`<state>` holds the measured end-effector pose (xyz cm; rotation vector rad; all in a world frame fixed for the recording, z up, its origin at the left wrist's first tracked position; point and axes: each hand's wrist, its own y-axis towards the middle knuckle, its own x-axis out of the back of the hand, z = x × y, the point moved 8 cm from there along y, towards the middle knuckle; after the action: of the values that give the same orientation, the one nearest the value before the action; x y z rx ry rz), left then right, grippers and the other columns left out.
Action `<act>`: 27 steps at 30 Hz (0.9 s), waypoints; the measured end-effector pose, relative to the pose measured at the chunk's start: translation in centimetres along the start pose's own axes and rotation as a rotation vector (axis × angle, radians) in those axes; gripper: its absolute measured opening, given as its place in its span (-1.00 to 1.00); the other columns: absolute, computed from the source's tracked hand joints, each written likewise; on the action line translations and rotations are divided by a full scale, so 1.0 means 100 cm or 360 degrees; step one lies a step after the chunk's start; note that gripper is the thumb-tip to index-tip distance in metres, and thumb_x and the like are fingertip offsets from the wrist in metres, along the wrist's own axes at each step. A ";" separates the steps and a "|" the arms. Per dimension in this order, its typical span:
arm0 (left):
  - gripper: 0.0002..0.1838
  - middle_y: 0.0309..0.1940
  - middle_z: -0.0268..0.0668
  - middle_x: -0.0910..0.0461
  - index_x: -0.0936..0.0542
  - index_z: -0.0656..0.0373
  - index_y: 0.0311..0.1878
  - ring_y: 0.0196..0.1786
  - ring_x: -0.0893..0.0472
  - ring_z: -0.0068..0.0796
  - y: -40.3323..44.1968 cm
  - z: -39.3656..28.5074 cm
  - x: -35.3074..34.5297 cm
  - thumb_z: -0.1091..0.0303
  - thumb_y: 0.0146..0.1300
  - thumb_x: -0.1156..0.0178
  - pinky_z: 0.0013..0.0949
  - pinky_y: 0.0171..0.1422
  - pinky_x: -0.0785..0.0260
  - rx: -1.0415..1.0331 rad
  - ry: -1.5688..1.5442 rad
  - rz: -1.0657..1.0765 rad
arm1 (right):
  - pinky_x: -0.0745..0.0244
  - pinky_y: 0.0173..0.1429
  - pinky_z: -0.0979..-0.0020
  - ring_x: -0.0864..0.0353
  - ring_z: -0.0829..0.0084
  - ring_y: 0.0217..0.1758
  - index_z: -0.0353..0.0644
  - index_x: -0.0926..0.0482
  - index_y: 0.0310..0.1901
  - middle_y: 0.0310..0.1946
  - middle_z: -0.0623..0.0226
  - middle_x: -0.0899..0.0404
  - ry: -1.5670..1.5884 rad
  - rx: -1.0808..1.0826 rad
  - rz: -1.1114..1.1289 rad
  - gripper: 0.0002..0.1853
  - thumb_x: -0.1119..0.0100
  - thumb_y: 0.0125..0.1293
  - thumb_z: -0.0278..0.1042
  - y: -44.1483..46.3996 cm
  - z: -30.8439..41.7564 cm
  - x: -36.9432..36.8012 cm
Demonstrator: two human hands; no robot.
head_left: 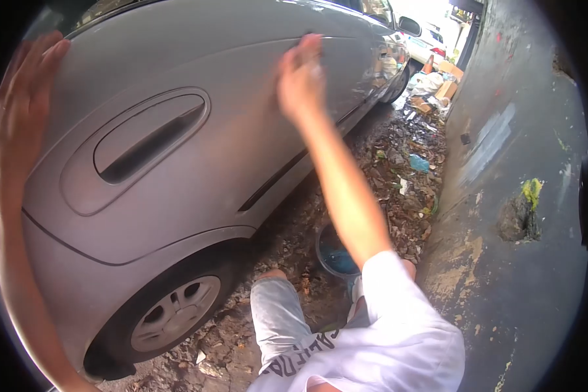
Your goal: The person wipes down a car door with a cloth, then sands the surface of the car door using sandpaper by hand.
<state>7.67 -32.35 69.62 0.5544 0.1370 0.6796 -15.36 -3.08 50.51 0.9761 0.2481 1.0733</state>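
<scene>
The side of a grey car (228, 144) fills the left and middle of the view, with a recessed oval panel (147, 147) near its middle. My right hand (302, 75) is against or just over the car's upper body panel, at the end of my outstretched arm. Motion blurs its fingers, and whether it holds anything cannot be made out. At the far left my left hand (32, 91) is raised beside the car's upper edge, its fingers stretched out and nothing visible in it.
Below the panel is a car wheel (176, 313). A bucket (336, 251) with bluish contents stands by my legs. Leaves and litter (405, 157) cover the ground between the car and a grey wall (503, 261). Farther back are boxes (446, 91) and a white car (428, 42).
</scene>
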 end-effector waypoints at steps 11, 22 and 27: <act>-0.66 0.12 -0.34 -0.58 -0.53 0.04 0.27 0.18 -0.60 -0.32 0.017 0.005 0.025 0.18 0.54 -0.04 -0.27 0.30 -0.46 0.0473 -0.0384 0.0043 | 0.37 0.71 0.06 0.40 0.14 0.73 -0.34 0.17 0.60 0.66 -0.01 0.30 0.0244 -0.0358 0.0129 -0.21 0.39 0.63 0.14 -0.002 -0.047 0.012; -0.65 0.04 -0.25 -0.59 -0.59 0.08 0.15 0.13 -0.57 -0.22 0.032 -0.012 0.072 0.08 0.48 -0.12 -0.17 0.26 -0.44 0.0697 -0.0738 0.0072 | 0.26 0.71 0.15 0.27 0.07 0.72 -0.33 0.09 0.59 0.64 -0.06 0.18 0.0234 -0.0106 -0.0046 -0.20 0.38 0.62 0.19 -0.017 -0.049 0.005; -0.54 -0.19 -0.14 -0.56 -0.66 0.22 -0.09 -0.04 -0.55 -0.19 0.027 -0.018 0.074 -0.06 0.48 -0.12 -0.12 0.10 -0.44 0.0777 -0.0588 -0.0016 | 0.47 0.57 -0.43 0.23 -0.18 0.69 -0.32 -0.04 0.56 0.61 -0.23 0.15 0.0308 0.0560 0.0457 -0.12 -0.14 0.33 -0.09 -0.281 0.101 -0.041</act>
<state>11.36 -25.17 69.95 1.1371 -0.0443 0.5222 6.27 -15.52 33.60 1.2489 0.4776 1.4208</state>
